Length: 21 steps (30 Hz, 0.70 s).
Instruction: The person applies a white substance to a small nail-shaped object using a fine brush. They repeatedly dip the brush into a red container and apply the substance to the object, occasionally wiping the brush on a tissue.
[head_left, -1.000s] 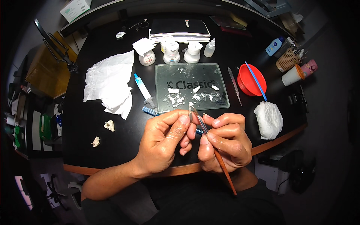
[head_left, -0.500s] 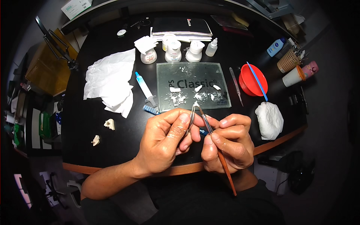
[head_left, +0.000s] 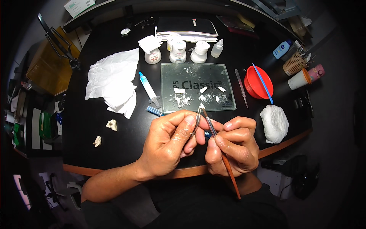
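Brushwork on a small white piece (head_left: 202, 106), judged to be under way and unfinished. The piece sits at the tips of tweezers (head_left: 198, 119), seen against the near edge of the glass plate (head_left: 167, 72). My left hand (head_left: 167, 136) pinches the tweezers; my right hand (head_left: 237, 145) holds a brush (head_left: 230, 174), its tip beside the piece, contact too fine to tell. White lumps (head_left: 179, 91) remain on the plate, seemingly not yet used up.
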{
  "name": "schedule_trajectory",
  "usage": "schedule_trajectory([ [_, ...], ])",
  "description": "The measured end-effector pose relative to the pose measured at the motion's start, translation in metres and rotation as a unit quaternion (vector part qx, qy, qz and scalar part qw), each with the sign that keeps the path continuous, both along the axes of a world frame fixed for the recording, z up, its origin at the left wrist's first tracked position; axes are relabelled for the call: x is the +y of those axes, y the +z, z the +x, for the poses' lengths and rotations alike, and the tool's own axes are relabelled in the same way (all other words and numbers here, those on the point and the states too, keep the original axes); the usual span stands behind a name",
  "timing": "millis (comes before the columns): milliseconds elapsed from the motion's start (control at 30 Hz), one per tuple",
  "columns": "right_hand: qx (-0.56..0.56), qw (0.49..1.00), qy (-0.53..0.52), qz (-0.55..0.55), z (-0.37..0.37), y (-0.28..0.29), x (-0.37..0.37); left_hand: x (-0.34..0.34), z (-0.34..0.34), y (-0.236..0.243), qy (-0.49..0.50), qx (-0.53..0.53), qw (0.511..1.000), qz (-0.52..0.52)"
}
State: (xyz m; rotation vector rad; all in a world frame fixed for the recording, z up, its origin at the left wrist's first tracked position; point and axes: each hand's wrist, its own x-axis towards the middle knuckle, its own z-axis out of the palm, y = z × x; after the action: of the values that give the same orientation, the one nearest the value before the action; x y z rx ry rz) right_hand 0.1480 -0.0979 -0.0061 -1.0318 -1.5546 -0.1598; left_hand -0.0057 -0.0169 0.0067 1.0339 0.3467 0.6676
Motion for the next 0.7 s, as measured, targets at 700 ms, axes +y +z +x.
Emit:
schedule_trajectory([
  [700,0.01,1.0,0.012,0.008,-0.001,-0.0004,0.0006,-0.0001,0.0004,-0.0017,0.012,0.006,1.0,0.002],
])
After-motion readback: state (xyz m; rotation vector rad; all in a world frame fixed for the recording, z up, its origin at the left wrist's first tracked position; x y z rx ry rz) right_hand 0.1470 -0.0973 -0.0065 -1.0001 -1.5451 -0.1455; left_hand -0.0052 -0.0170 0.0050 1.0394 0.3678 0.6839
